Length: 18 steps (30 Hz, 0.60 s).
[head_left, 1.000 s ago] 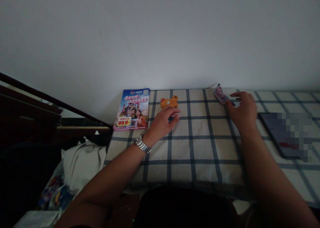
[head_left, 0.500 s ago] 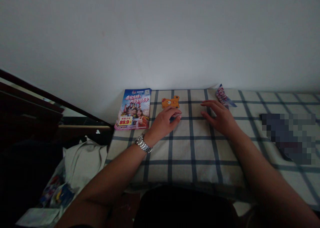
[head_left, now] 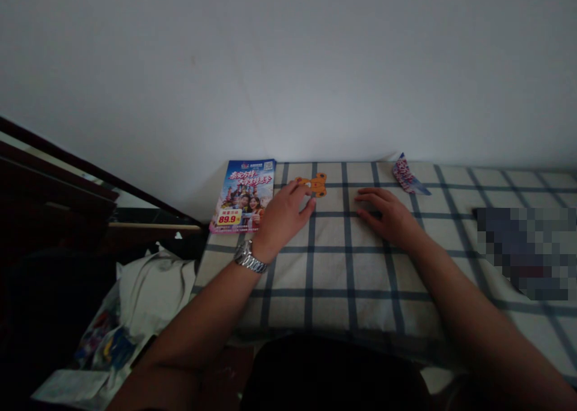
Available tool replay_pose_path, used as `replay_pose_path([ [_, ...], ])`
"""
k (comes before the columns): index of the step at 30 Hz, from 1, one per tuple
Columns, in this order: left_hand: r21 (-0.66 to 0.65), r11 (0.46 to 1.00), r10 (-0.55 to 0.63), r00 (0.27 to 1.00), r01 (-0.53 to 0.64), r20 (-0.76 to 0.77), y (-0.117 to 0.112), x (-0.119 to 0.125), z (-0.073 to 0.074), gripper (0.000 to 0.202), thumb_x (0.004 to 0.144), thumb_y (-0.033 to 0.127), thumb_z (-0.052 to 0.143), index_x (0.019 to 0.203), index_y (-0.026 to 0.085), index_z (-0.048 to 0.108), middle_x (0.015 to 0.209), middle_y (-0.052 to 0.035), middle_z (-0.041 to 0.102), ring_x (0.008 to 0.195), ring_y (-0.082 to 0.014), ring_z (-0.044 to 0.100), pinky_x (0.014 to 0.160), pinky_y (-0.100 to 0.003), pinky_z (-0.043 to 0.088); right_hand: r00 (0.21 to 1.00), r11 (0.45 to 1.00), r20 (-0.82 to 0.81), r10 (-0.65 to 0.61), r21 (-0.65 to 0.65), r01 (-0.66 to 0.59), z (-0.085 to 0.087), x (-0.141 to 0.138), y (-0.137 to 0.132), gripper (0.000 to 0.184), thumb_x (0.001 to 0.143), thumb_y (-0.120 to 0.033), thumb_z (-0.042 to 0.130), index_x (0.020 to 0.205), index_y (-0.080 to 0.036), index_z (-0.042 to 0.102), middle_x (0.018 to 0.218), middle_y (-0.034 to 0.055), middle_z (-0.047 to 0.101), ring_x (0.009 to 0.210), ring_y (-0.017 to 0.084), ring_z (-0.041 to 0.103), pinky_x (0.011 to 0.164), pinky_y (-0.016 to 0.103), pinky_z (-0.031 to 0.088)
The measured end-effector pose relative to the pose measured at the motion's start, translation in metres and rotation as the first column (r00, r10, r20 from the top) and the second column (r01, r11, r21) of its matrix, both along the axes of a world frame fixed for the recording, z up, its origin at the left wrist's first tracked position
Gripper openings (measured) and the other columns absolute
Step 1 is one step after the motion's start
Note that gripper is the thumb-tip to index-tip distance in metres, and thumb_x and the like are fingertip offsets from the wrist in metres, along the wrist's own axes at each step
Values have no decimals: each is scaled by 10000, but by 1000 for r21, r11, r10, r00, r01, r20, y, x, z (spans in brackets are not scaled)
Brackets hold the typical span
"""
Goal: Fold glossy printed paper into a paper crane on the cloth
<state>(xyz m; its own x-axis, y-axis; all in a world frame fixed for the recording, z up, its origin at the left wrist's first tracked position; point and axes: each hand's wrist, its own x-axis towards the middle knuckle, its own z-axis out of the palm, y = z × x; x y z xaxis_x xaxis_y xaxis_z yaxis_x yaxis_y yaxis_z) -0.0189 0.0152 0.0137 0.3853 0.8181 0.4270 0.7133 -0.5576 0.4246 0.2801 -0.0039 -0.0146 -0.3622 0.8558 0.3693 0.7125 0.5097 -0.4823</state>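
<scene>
My left hand (head_left: 283,214), with a metal watch on the wrist, lies on the checked cloth (head_left: 351,267), its fingers stretched over the left part of an orange bear-shaped card (head_left: 318,184). Just left of it lies a colourful flyer (head_left: 243,194). My right hand (head_left: 387,216) rests flat on the cloth with fingers spread, holding nothing. A small folded patterned paper (head_left: 406,175) lies by the wall, beyond my right hand and apart from it.
A dark tablet-like object (head_left: 525,252), blurred out, lies on the cloth at the right. White wall runs behind the cloth. To the left are dark wooden furniture (head_left: 54,200), a pale cloth bag (head_left: 148,288) and coloured packets (head_left: 103,345) lower down.
My right hand left the patterned paper and moved left to the middle of the cloth. My left hand slid forward onto the orange bear card.
</scene>
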Motion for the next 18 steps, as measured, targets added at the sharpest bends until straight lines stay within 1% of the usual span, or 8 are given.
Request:
replay_pose_path([
  [1, 24, 999, 48, 998, -47, -31, 2, -5, 4, 128, 1010, 257, 632, 1130, 212, 637, 1146, -85, 667, 1059, -257, 666, 929, -414, 583, 1000, 1000, 0, -2, -2, 2, 0, 0, 0, 273, 980, -332, 634, 1233, -256, 703, 1348, 142, 687, 1250, 345, 658, 1088, 590, 535],
  [3, 86, 985, 158, 984, -151, -77, 6, -16, 10, 105, 1005, 290, 641, 1079, 216, 627, 1073, -85, 656, 992, -265, 657, 874, -410, 580, 1000, 1000, 8, -11, -3, 11, 0, 0, 0, 269, 979, -327, 635, 1228, -255, 705, 1341, 140, 691, 1246, 346, 660, 1086, 593, 535],
  [5, 125, 966, 243, 962, -227, -128, 10, -27, 15, 126, 987, 300, 662, 1054, 207, 609, 1034, -96, 641, 971, -286, 644, 860, -429, 575, 1000, 1000, 17, -16, -1, 16, 0, 0, 0, 269, 977, -327, 638, 1224, -246, 708, 1338, 144, 692, 1249, 350, 657, 1089, 594, 532],
  [8, 145, 934, 352, 909, -326, -222, 15, -39, 16, 187, 960, 320, 683, 1059, 191, 591, 1064, -131, 624, 1001, -334, 635, 872, -487, 572, 1000, 1000, 11, -18, 5, 18, 0, 0, 0, 266, 975, -331, 640, 1216, -245, 711, 1334, 146, 693, 1248, 349, 659, 1083, 591, 537],
  [12, 140, 915, 403, 878, -379, -260, 19, -48, 12, 257, 932, 368, 702, 1055, 179, 579, 1139, -171, 613, 1083, -378, 626, 922, -529, 561, 1000, 1000, 9, -18, 10, 18, 1, -1, 0, 258, 973, -333, 641, 1205, -250, 715, 1318, 144, 705, 1231, 353, 670, 1076, 605, 539],
  [15, 99, 909, 415, 864, -404, -284, 20, -49, 10, 278, 933, 383, 686, 1059, 168, 563, 1150, -196, 616, 1083, -398, 637, 909, -545, 566, 1000, 1000, 7, -12, 4, 12, 1, -1, 0, 261, 974, -322, 638, 1215, -251, 711, 1327, 144, 699, 1241, 353, 665, 1077, 602, 542],
  [18, 69, 912, 405, 861, -404, -309, 21, -49, 9, 293, 940, 392, 670, 1071, 157, 555, 1149, -220, 619, 1064, -421, 648, 882, -561, 568, 1000, 1000, 9, -10, 7, 10, 1, 0, -1, 262, 971, -315, 644, 1218, -255, 708, 1340, 139, 693, 1252, 353, 658, 1085, 601, 537],
])
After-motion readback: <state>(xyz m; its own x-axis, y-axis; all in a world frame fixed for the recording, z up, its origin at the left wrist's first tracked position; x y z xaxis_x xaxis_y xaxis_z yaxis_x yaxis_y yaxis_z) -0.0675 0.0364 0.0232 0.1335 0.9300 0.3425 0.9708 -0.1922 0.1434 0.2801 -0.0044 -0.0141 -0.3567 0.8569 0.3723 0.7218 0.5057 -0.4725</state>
